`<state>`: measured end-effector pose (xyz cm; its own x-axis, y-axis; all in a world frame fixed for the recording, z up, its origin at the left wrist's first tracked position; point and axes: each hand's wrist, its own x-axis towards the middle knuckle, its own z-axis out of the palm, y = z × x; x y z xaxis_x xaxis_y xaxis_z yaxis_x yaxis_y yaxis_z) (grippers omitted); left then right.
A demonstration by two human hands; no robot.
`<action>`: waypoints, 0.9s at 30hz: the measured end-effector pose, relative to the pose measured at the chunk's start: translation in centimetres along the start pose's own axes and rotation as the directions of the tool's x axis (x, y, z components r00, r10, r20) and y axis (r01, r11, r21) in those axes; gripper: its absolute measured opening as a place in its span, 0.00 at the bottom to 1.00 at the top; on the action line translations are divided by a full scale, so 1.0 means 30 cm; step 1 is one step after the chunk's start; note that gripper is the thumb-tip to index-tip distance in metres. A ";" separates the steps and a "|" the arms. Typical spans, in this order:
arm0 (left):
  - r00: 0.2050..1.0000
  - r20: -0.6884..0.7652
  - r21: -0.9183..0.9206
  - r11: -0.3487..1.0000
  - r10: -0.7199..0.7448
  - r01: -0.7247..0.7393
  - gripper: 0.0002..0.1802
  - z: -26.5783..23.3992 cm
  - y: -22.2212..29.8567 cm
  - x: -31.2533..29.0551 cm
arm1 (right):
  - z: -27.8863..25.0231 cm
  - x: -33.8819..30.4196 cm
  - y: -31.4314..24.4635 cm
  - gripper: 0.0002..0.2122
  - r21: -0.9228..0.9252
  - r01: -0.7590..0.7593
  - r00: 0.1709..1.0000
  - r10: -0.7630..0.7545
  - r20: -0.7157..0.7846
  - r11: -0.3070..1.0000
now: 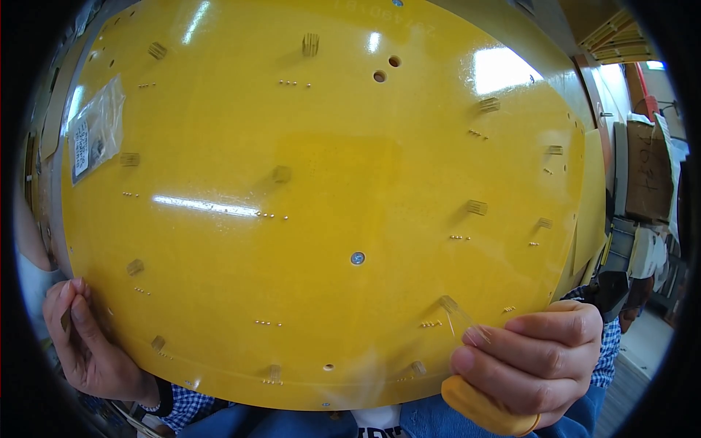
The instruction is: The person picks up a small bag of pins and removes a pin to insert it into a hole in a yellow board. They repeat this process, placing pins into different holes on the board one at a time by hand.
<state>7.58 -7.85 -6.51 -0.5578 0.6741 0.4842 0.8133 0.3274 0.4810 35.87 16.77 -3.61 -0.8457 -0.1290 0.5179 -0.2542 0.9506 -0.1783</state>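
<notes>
A large yellow board [328, 233] spreads before me, dotted with short rows of small metallic pins [268, 323] and small clear-looking pieces [310, 45]. At its lower right, my right hand [533, 365] is closed, fingertips pinching a thin transparent piece [456, 310] with fine, hair-like lines. That piece sits just beside a row of pins [431, 323]. A smooth yellow cover [485, 409] wraps the lowest digit of this hand. By the board's lower left edge, my left hand [95, 350] has its fingers pressed together; whatever they hold, if anything, cannot be made out.
A clear plastic bag [98, 128] with a white label lies on the board's upper left. Two round holes [387, 69] sit near the top, and a screw head [358, 258] near the middle. Beyond the right edge stands a brown cardboard box [648, 171].
</notes>
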 end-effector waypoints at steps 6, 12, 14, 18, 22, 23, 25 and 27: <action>1.000 -0.010 -0.023 1.000 -0.014 0.014 0.10 0.004 0.002 0.000 | -0.003 0.001 0.000 0.07 0.002 -0.001 1.000 0.001 0.001 1.000; 1.000 -0.021 -0.006 1.000 0.001 -0.001 0.10 0.006 0.001 -0.003 | 0.005 0.001 -0.005 0.07 -0.012 -0.036 0.999 0.036 -0.005 0.999; 0.998 -0.050 -0.025 0.999 -0.031 0.030 0.11 0.016 0.008 -0.003 | 0.005 0.001 -0.007 0.07 -0.018 0.002 1.000 -0.002 -0.014 1.000; 1.000 -0.031 -0.005 1.000 0.001 -0.001 0.10 0.012 0.006 -0.001 | 0.009 0.000 -0.019 0.07 -0.024 -0.054 0.998 0.054 -0.028 0.998; 0.999 -0.038 -0.022 1.000 -0.008 0.007 0.10 0.015 0.009 0.004 | -0.009 0.009 0.001 0.07 -0.014 -0.005 1.000 0.005 0.024 1.000; 1.000 -0.029 -0.008 1.000 0.009 -0.010 0.10 0.012 0.007 0.004 | -0.009 0.013 -0.011 0.07 -0.013 -0.004 1.000 0.005 0.023 1.000; 0.999 -0.033 -0.015 1.000 -0.001 0.000 0.10 0.014 0.008 0.002 | -0.006 0.020 -0.044 0.04 -0.058 -0.184 0.979 0.188 0.078 0.981; 0.999 -0.038 -0.031 0.999 -0.008 0.007 0.11 0.015 0.010 0.005 | -0.018 0.022 -0.047 0.04 -0.093 -0.186 0.976 0.195 0.100 0.978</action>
<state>7.81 -7.35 -6.61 -0.5704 0.6460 0.5073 0.8037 0.3115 0.5070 35.91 15.51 -2.55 -0.9218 0.0312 0.3865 -0.0479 0.9800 -0.1933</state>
